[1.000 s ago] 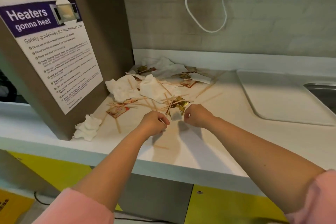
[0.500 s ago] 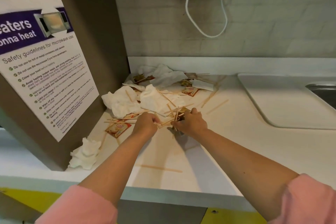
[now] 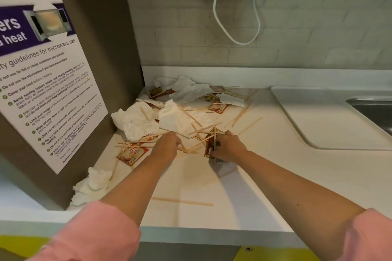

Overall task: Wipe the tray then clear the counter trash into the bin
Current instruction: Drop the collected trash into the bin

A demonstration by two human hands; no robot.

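A person in pink sleeves reaches both bare arms across a white surface [image 3: 265, 176] into a heap of trash [image 3: 186, 91]. The left hand [image 3: 167, 144] is curled round a few wooden stirrer sticks [image 3: 192, 149]. The right hand [image 3: 230, 147], just beside it at three o'clock, has its fingers bent round a brown sachet [image 3: 209, 148] and other small packets. The heap spreads from ten to one o'clock of the hands, back to the wall: crumpled white napkins [image 3: 135, 121], crossed sticks and torn sachets. A red creamer sachet [image 3: 132, 154] lies at eight o'clock of the left hand, and a lone stick [image 3: 182, 201] at six o'clock. The white tray [image 3: 322, 121] lies flat at two o'clock, well apart from the heap, beside a steel sink [image 3: 375, 110].
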